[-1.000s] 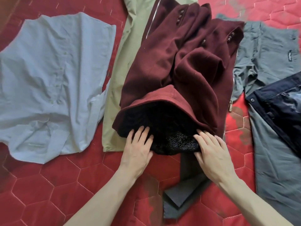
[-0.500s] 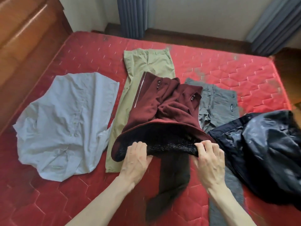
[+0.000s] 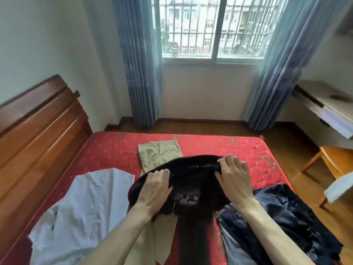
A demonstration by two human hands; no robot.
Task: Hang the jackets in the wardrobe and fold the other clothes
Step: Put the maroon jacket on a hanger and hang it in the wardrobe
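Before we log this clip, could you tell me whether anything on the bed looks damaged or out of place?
The red mattress has grey scuffed patches along its far edge. The light blue shirt lies crumpled. Otherwise nothing stands out; both hands grip the dark jacket.

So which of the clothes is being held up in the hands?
The dark fuzzy-lined coat, gripped by the left hand and right hand. The others lie on the bed.
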